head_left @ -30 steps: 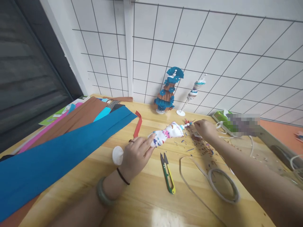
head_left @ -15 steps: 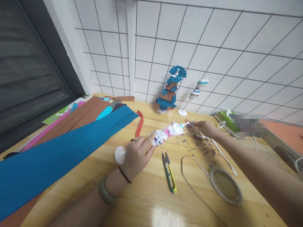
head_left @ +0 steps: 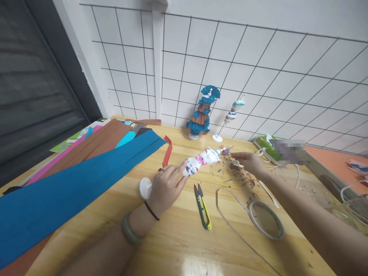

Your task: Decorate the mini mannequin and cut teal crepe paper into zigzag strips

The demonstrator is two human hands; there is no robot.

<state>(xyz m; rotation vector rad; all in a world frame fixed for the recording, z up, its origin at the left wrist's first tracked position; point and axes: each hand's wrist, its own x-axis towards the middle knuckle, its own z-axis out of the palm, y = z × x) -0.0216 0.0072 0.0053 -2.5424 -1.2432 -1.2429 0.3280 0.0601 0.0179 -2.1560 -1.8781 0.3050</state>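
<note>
Two hands (head_left: 166, 188), one figurine (head_left: 203, 160) (in left)

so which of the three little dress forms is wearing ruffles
The left standing form, in blue and brown ruffles; the right standing form and the held form have none.

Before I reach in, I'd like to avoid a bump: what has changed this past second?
The right hand has gone from curled to outstretched fingers near the multicoloured shredded scraps; more of a flat white strip shows beside its forearm. The left hand still grips the white patterned figure; the green-and-yellow snips stayed put.
</note>
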